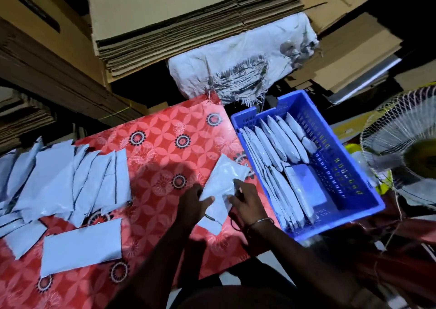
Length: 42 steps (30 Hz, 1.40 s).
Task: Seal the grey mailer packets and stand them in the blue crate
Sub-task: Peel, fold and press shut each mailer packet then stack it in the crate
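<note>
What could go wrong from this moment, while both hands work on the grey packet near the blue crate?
1. The packet lies at the table's right edge, beside the blue crate; a careless push could slide it into the gap.
2. The left hand and right hand cover its near end, so the flap may seal crooked, unnoticed.
3. The standing packets lean loosely; adding one beside the bare floor space may tip the row over.

Tabletop [153,143] under red floral-patterned cover. Flattened cardboard stacks [179,37] piled behind. Frayed white woven sack [238,58] draped beyond the far edge. Wire-guarded fan [410,148] at right.
</note>
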Tool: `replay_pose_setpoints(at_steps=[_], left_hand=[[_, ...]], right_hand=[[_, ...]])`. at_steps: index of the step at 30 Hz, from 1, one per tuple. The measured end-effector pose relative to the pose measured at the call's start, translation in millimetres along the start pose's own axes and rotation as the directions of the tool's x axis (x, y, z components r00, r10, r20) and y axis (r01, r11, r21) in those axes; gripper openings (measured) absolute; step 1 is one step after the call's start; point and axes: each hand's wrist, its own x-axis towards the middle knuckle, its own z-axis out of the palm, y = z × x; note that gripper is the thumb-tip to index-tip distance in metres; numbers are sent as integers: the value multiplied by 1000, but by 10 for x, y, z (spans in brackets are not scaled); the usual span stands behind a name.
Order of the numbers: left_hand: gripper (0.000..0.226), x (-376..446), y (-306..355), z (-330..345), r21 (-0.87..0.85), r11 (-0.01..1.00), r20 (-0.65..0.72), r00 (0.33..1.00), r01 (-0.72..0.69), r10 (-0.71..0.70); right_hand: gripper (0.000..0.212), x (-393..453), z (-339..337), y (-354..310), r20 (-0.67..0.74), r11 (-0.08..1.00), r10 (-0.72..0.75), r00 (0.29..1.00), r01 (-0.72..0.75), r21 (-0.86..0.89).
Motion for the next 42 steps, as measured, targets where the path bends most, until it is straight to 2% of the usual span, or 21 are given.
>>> replay_pose_setpoints(at_steps=[2,4,6,9,12,14,17,19,21,24,26,28,30,32,36,39,40,42], left_hand=[[41,-61,249,91,-80,996,16,999,-29,30],[34,-106,567,186,-180,984,59,998,-15,26],[26,-102,901,310,-324,946,127,992,20,22],[25,-80,1383,570,-521,848,227,973,92,34],[31,-22,1728,904,-544,820,334,943,181,13],[25,29,1868,1136,-523,803,443,896,287,-32],[9,87,2007,1449,-459,734,639,760,501,-119],[22,163,2028,1641,-399,713,695,698,576,-175],[20,247,2018,1788,-361,701,719,662,615,-210],[19,356,1993,1971,-319,713,726,645,624,-240],[23,400,1985,2047,-251,758,731,632,601,-259],[24,463,1956,2128,-234,763,724,632,602,-276],[24,518,1953,2191,-284,750,687,672,598,-276],[30,566,1961,2221,-347,717,660,701,605,-272],[16,622,2012,2195,-374,681,682,684,630,-259],[34,642,2029,2147,-394,654,692,677,645,-250],[39,638,2026,2113,-409,638,694,676,653,-247],[29,621,2029,1991,-453,602,684,689,657,-239]], right_hand=[[47,34,-103,-47,-70,979,87,994,-73,188],[37,69,-264,-65,-106,948,139,985,-102,300],[32,102,-470,-39,-181,954,125,976,-68,292],[29,151,-866,62,-274,981,93,957,-42,187],[31,222,-1320,273,-275,986,122,954,-84,145],[33,266,-1576,474,-268,986,152,951,-126,111],[37,349,-1869,832,-230,974,224,947,-208,91],[37,438,-2003,995,-207,966,256,944,-245,78],[39,567,-2077,1112,-159,964,266,951,-260,58],[47,794,-2110,1351,-117,951,307,945,-310,-9],[42,910,-2104,1506,-104,941,325,940,-332,-61],[31,978,-2092,1597,-138,929,360,923,-368,-36],[29,1013,-2063,1591,-180,924,375,910,-383,-11],[35,1017,-1996,1604,-165,927,367,915,-375,-22],[37,978,-1841,1715,-143,929,351,925,-363,-67],[40,970,-1817,1692,-173,924,349,921,-369,-100],[41,966,-1811,1667,-191,929,322,927,-349,-126],[45,949,-1791,1497,-223,952,200,954,-243,-186]])
